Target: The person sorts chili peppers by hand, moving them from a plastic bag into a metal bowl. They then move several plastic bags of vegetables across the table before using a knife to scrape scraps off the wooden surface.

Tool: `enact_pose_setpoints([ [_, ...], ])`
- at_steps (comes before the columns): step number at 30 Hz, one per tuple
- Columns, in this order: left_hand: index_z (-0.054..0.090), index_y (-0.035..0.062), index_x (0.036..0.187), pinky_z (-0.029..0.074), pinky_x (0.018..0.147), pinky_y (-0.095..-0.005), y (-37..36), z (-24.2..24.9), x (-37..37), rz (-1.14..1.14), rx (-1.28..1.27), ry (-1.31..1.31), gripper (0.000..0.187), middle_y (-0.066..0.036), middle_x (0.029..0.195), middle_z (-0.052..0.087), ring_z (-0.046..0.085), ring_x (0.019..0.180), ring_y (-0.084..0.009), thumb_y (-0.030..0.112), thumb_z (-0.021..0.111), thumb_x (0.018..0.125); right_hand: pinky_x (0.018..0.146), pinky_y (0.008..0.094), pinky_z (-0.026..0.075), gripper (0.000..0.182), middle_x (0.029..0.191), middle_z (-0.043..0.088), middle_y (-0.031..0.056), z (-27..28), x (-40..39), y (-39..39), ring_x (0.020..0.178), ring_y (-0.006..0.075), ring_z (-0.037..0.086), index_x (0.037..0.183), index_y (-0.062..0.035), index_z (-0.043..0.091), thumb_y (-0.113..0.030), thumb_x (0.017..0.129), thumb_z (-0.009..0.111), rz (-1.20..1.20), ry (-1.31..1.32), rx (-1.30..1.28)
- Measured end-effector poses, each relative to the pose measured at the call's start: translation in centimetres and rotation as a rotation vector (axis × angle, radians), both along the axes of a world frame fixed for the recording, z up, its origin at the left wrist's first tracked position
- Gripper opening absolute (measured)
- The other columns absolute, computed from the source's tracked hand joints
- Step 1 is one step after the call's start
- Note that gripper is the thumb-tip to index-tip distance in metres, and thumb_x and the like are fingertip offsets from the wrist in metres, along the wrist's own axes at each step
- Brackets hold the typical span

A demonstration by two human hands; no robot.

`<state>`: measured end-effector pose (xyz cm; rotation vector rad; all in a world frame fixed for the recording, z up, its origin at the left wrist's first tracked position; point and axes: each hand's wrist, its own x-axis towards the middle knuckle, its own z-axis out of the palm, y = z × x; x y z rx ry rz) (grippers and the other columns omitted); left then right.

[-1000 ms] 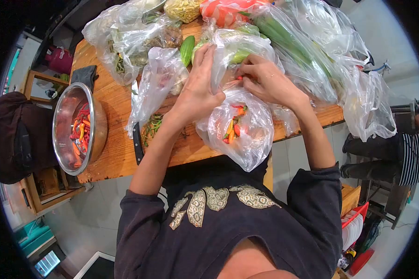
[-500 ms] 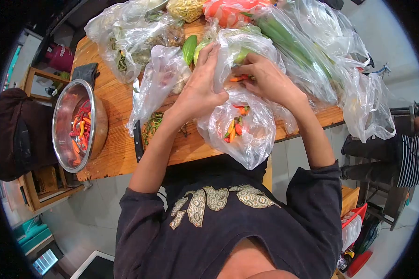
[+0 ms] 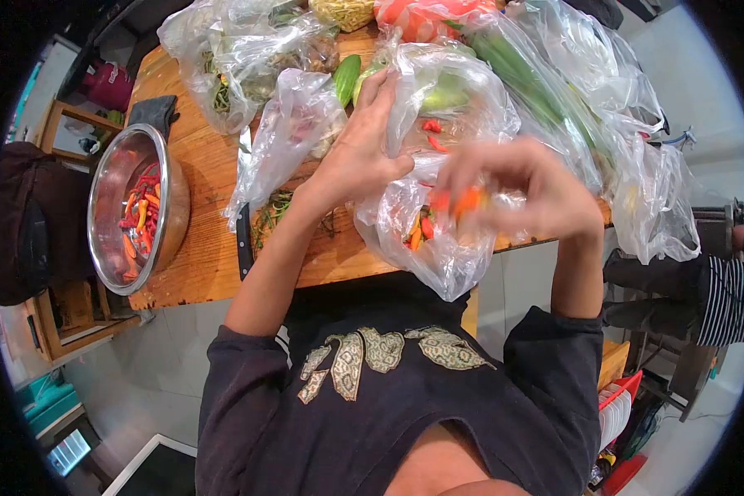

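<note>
My left hand grips the side of a clear plastic bag, with its fingers at the rim. A few red chilies lie inside near the opening. My right hand is smeared by motion, with orange and red chilies at its fingertips. It hovers over the right side of a second clear plastic bag, which rests at the table's front edge with yellow and red chilies in it. How many chilies the right hand holds is too blurred to tell.
A steel bowl of chilies stands on the wooden table at the left. Near it lie a black-handled knife and green stems. Bagged vegetables and a cucumber crowd the back. A person in dark trousers stands at the right.
My right hand has come out of the upper bag with chilies, moving right and toward me over the lower bag. My left hand keeps its hold on the upper bag.
</note>
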<state>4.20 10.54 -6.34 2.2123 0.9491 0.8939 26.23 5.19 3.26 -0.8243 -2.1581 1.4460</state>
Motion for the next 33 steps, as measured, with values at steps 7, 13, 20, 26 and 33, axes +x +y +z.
enact_pose_setpoints([
  [7,0.024,-0.0115,0.144,0.028,0.116,-0.0394,0.0,0.0,0.1,-0.005,-0.016,-0.028,0.094,-0.024,0.146,0.027,0.031,0.139,-0.0383,0.013,0.073,0.067,0.076,0.0408,0.051,0.028,0.110,0.062,0.0163,-2.1,-2.5,-3.9,0.090,0.0390,0.062,0.108,-0.0022,0.062,-0.001,0.080,0.064,0.059,-0.220,0.221],
  [13,0.026,-0.0090,0.145,0.028,0.116,-0.0397,0.1,-0.2,-0.1,0.014,-0.038,-0.066,0.095,-0.023,0.146,0.029,0.032,0.139,-0.0379,0.016,0.078,0.069,0.073,0.0360,0.054,0.018,0.092,0.067,0.0168,-1.7,-1.4,-0.3,0.082,0.0314,0.068,0.099,0.0022,0.066,0.003,0.082,0.062,-0.450,-0.123,0.469],
  [20,0.026,-0.0086,0.145,0.028,0.115,-0.0395,0.0,-0.4,-0.2,0.028,-0.022,-0.053,0.093,-0.022,0.147,0.029,0.032,0.138,-0.0382,0.008,0.076,0.068,0.069,0.0363,0.053,0.015,0.092,0.068,0.0202,-8.3,0.0,5.5,0.079,0.0297,0.068,0.098,0.0022,0.066,-0.004,0.084,0.065,-0.354,-0.536,0.712],
  [26,0.026,-0.0089,0.145,0.029,0.115,-0.0389,-0.1,-0.2,0.0,0.017,-0.048,-0.058,0.093,-0.022,0.146,0.030,0.033,0.137,-0.0378,0.006,0.074,0.067,0.073,0.0447,0.051,0.016,0.084,0.066,0.0207,-7.6,-0.3,5.1,0.082,0.0385,0.065,0.093,0.0024,0.062,-0.006,0.079,0.065,-0.430,-0.410,0.585],
  [33,0.027,-0.0081,0.145,0.029,0.115,-0.0394,0.1,-0.1,0.0,0.007,-0.027,-0.075,0.092,-0.023,0.145,0.030,0.033,0.137,-0.0383,0.006,0.072,0.066,0.072,0.0441,0.050,0.027,0.086,0.067,0.0178,-8.5,-0.8,4.9,0.083,0.0389,0.064,0.100,-0.0004,0.058,-0.005,0.076,0.068,-0.311,-0.428,0.658],
])
